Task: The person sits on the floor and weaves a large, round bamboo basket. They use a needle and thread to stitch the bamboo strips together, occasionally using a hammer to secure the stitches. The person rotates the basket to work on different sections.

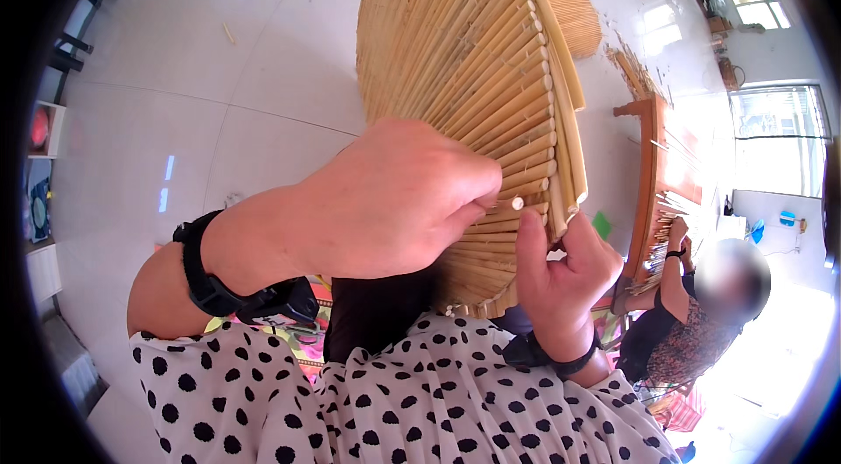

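Observation:
A large curved mat of pale reed sticks (491,87), bound side by side with thread, stands over my lap. Two long edge strips (568,131) run along its right side. My left hand (394,192) is closed in front of the mat, its thumb and forefinger pinching a reed stick (518,203) whose cut end pokes out to the right. At the lower end of the edge strips my right hand (565,276) is closed, thumb on the near side of the rim and bent fingers on the other. Its thumb tip is just below the stick's end.
On the tiled floor (280,52) beyond lie another reed mat (574,13) and scattered reed scraps (635,70). To the right a person (683,315) works at a wooden bench (646,175) with loose sticks. Dark stool legs (70,48) stand far left.

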